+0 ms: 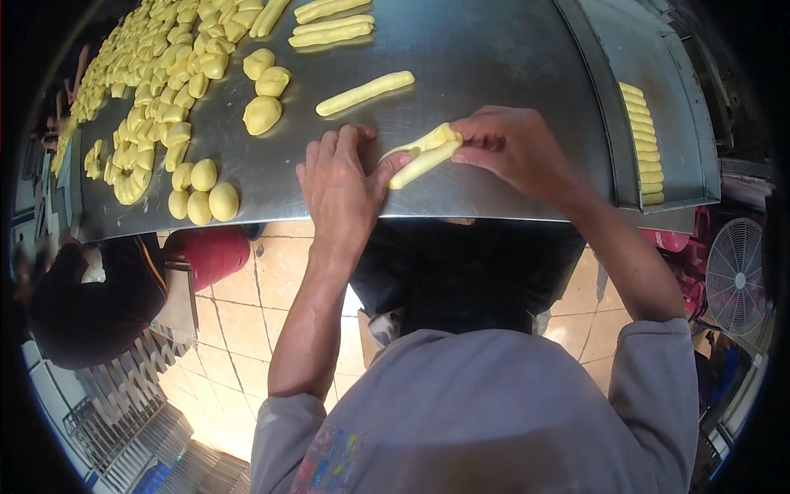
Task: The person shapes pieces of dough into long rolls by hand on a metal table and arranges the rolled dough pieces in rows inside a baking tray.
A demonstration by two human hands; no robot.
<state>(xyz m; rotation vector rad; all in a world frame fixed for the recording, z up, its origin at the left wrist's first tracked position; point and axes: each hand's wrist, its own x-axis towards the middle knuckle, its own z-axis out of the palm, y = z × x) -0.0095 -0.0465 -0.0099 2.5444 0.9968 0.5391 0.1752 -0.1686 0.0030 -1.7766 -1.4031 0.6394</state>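
Note:
My right hand pinches the upper end of a pale yellow dough piece, partly stretched and folded on the steel table. My left hand has its fingers spread, tips on the steel, with its thumb pressed into the dough's left part. A loose dough rope lies just above my hands. More ropes lie at the top. Dough balls sit in small groups left of my left hand.
A mass of dough pieces covers the upper left table. A metal tray with dough ropes stands right. Another person is at lower left near a red bucket. A fan and metal racks flank the tiled floor.

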